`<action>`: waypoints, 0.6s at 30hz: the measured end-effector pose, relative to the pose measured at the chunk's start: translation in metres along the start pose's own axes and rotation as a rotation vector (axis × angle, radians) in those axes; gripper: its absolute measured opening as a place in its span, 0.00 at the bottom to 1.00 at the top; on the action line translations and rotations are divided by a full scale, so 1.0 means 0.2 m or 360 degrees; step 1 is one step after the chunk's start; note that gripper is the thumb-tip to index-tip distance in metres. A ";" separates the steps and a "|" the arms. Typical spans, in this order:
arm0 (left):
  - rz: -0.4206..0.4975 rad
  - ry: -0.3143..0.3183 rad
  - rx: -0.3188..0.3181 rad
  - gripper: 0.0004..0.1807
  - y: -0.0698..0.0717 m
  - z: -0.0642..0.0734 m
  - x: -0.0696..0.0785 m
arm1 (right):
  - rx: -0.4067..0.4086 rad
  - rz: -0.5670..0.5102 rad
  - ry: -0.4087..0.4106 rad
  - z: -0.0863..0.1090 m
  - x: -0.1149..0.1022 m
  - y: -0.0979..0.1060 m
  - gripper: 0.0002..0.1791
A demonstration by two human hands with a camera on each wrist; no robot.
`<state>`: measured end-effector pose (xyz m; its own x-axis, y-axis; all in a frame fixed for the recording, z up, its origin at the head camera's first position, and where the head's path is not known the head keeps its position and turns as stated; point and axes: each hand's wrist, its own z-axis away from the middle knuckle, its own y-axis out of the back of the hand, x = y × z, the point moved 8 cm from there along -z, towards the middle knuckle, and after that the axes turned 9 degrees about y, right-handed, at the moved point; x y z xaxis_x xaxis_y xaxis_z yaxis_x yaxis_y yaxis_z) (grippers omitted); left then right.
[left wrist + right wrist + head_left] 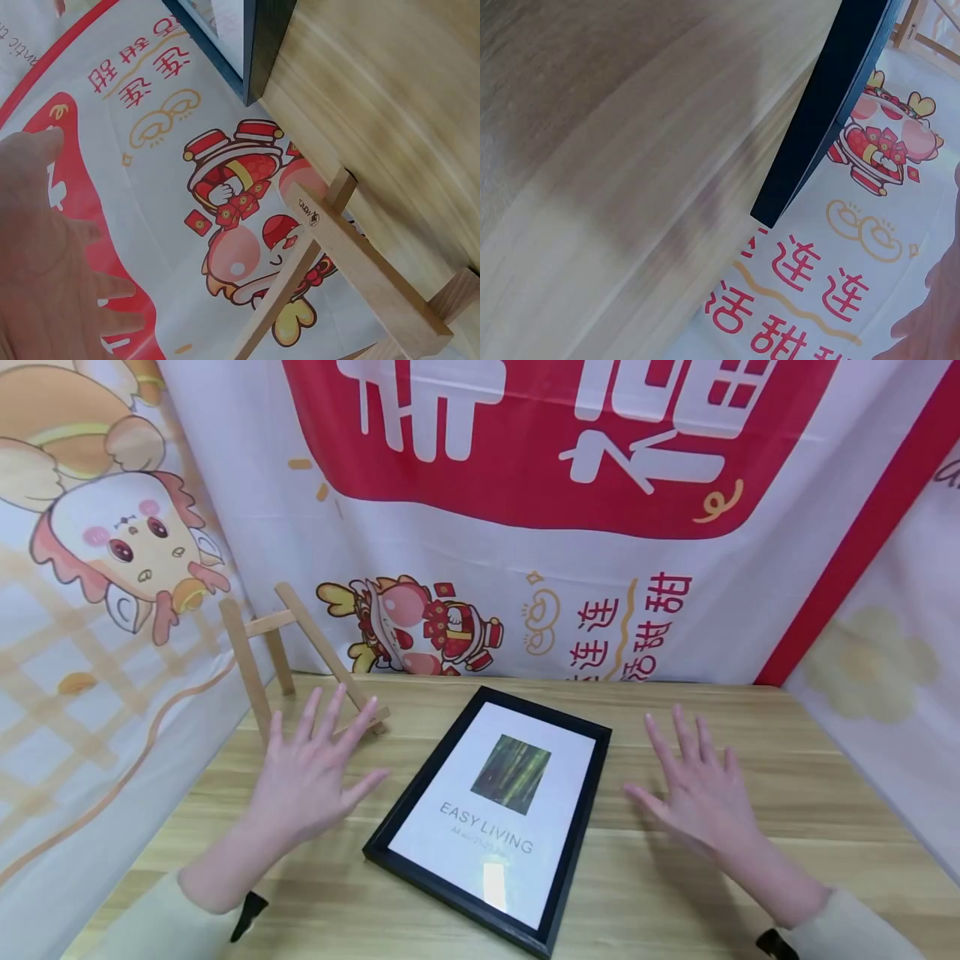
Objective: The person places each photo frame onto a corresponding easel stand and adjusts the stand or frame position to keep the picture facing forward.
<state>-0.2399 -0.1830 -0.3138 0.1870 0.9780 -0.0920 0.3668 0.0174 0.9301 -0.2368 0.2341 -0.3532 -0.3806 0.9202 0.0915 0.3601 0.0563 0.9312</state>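
A black picture frame (420, 885) lies on the wooden table, its white insert printed with "EASY LIVING" and a small dark green picture. To its left my left hand (311, 781) hovers with fingers spread, holding nothing. Behind that hand stands a small wooden easel (318, 639), partly covered by the fingers; the left wrist view shows the easel's ledge (367, 262) close up. My right hand (701, 797) is held over the table to the right of the frame, fingers straight and apart, empty. The right wrist view catches the frame's black edge (817, 127) and part of that hand.
The light wooden table (795, 777) meets a white cloth backdrop (262, 510) with red lettering and cartoon figures. Printed cloth also hangs along the left (90, 710) and right sides (885, 693). A bright reflection shows on the picture frame's front.
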 end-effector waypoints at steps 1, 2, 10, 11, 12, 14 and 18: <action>0.0013 -0.0011 -0.0002 0.48 0.00 -0.01 0.00 | -0.0006 -0.0010 -0.0012 0.00 0.01 0.00 0.52; 0.0028 -0.0025 -0.0007 0.48 0.00 -0.02 0.00 | -0.0014 -0.0028 -0.0025 0.00 0.01 0.00 0.52; 0.0158 -0.0098 -0.0069 0.49 -0.02 -0.09 0.00 | -0.0018 -0.0188 -0.0104 0.01 0.03 -0.01 0.52; 0.0176 -0.0103 -0.0085 0.49 -0.03 -0.10 0.00 | -0.0016 -0.0207 -0.0111 0.02 0.03 -0.01 0.52; 0.0197 -0.0113 -0.0095 0.49 -0.04 -0.12 0.00 | -0.0015 -0.0231 -0.0118 0.02 0.03 -0.02 0.52; 0.0239 -0.0135 -0.0125 0.49 -0.07 -0.14 0.00 | 0.0003 -0.0290 -0.0121 0.04 0.03 -0.03 0.52; 0.0359 -0.0202 -0.0232 0.50 -0.13 -0.19 0.01 | 0.0049 -0.0412 -0.0136 0.06 0.01 -0.07 0.51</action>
<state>-0.2830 -0.1737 -0.3257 0.3648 0.9269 0.0878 0.1698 -0.1589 0.9726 -0.2322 0.2396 -0.3701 -0.3907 0.9028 -0.1795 0.2861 0.3045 0.9086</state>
